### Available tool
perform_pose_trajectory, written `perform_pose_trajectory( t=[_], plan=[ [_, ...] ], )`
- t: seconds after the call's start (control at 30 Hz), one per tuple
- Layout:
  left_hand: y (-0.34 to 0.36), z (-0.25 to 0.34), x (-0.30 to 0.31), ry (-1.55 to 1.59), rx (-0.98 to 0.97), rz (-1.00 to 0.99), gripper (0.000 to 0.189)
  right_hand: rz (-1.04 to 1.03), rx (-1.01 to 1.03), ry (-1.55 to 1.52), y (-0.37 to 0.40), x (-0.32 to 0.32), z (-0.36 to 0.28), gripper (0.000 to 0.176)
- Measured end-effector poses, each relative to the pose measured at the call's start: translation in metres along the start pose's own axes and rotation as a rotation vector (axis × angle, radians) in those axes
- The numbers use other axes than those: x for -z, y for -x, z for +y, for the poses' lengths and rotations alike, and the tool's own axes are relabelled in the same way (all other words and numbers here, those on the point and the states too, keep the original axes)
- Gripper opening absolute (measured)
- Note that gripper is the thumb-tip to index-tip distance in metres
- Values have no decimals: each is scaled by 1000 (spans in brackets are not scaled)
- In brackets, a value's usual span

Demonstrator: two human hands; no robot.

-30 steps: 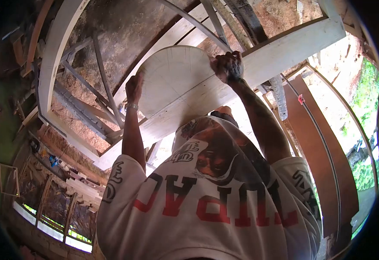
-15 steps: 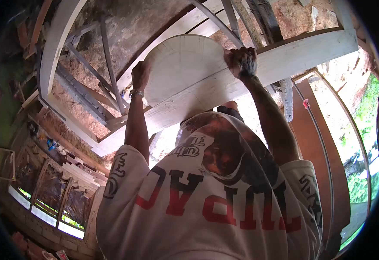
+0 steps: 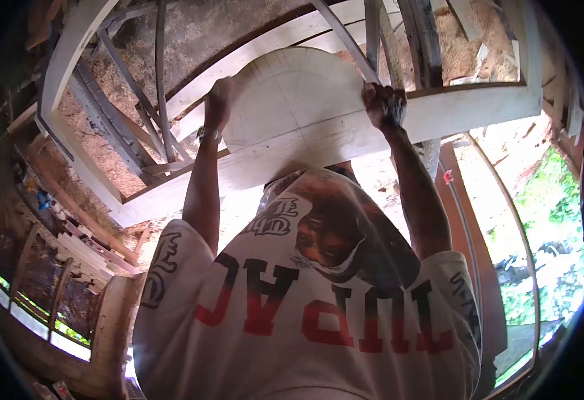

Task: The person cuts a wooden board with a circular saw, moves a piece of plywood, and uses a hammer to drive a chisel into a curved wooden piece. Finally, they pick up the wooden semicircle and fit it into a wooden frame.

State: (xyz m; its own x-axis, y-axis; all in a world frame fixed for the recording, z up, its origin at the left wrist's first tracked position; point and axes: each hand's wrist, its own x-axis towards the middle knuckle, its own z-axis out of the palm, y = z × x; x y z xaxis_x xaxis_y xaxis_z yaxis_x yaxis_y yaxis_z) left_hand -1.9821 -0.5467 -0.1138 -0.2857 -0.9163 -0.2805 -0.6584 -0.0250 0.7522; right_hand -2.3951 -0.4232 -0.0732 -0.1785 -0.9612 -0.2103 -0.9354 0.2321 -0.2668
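Note:
A pale round wooden board [image 3: 292,87], marked with thin lines, lies against the long pale rail [image 3: 468,115] of a wooden frame. My left hand [image 3: 221,101], with a watch at the wrist, is closed on the board's left edge. On the opposite edge, my right hand [image 3: 384,105] is closed too, its fingers curled at the rim. Both arms stretch forward from my white printed T-shirt [image 3: 305,313]. The board's underside is hidden.
Grey wooden struts [image 3: 162,87] stand inside the frame on the left, with more dark posts [image 3: 422,43] behind on the right. A brown panel [image 3: 465,233] leans to my right. Stacked wood pieces [image 3: 82,250] lie at left, near a barred window opening.
The view has turned slightly, so the frame's right end sits lower in the picture. Both hands stay on the board's edges and appear slightly farther right.

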Motion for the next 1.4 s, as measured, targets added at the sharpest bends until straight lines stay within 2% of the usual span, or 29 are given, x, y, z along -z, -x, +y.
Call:
perform_pose_trajectory(
  t=[0.07, 0.13, 0.17, 0.2, 0.27, 0.3, 0.37, 0.4, 0.43, 0.47, 0.5, 0.53, 0.57, 0.6, 0.63, 0.67, 0.73, 0.77, 0.87, 0.97, 1.1, 1.2, 1.27, 1.3, 1.4],
  plan=[
    [37, 8, 19, 102, 263, 108, 12, -120, -87, -103, 0, -14, 19, 32],
    [102, -51, 25, -167, 115, -1, 17, -132, -53, -885, -5, -49, 83, 48],
    [132, -68, 27, -244, 67, -136, 23, -166, -191, -1064, -19, -48, 93, 56],
    [149, -60, 24, 48, 429, -96, 21, -229, -246, -969, -40, -37, 92, 55],
    [151, -26, 36, -577, 196, -236, 14, -364, -371, -787, -81, -17, 81, 50],
    [150, -20, 35, -482, 339, -219, 13, -319, -140, -620, -97, -19, 66, 44],
    [164, -49, 21, -508, 213, -20, 16, -216, 329, -289, -126, -33, 15, 34],
    [172, -60, 17, -528, 152, 80, 18, -107, 468, -345, -134, -27, -55, 25],
    [165, -46, 25, -501, 28, 272, 15, 6, 608, -385, -141, -21, -125, 16],
    [170, -54, 22, -485, 68, 371, 11, -276, 619, -266, -143, -31, -171, 13],
    [168, -49, 22, -525, 163, 460, 10, -145, 840, -273, -131, -33, -234, 15],
    [167, -42, 22, -559, 264, 541, 11, -170, 991, -378, -115, -49, -279, 19],
    [168, -40, 21, -572, 353, 603, 12, -511, 1077, -152, -102, -62, -321, 30],
    [167, -42, 22, -584, 444, 664, 15, -765, 1090, -25, -80, -74, -351, 43],
    [168, -47, 22, -596, 535, 726, 19, -928, 1124, 178, -66, -77, -374, 49],
    [173, -52, 20, -616, 528, 713, 32, -929, 1141, 245, -47, -104, -378, 49],
    [171, -57, 18, -515, 560, 739, 17, -944, 1231, 393, -36, -105, -386, 31],
    [170, -49, 23, -529, 618, 675, 15, -961, 1236, 429, -36, -100, -393, 30],
    [168, -49, 26, -418, 565, 835, 18, -1007, 1271, 516, -40, -82, -403, 29],
    [170, -41, 33, -403, 612, 780, 24, -1033, 1353, 533, -47, -91, -402, 30],
    [170, -48, 29, -379, 560, 852, 25, -996, 1253, 498, -45, -96, -401, 30],
    [171, -46, 30, -424, 598, 789, 30, -892, 1262, 416, -41, -91, -396, 30],
    [173, -42, 34, -413, 600, 741, 31, -932, 1317, 435, -40, -83, -394, 29],
    [172, -47, 30, -388, 602, 794, 31, -939, 1353, 441, -43, -83, -399, 29],
    [171, -57, 36, -416, 584, 811, 30, -927, 1241, 436, -43, -95, -399, 26]
  ],
)
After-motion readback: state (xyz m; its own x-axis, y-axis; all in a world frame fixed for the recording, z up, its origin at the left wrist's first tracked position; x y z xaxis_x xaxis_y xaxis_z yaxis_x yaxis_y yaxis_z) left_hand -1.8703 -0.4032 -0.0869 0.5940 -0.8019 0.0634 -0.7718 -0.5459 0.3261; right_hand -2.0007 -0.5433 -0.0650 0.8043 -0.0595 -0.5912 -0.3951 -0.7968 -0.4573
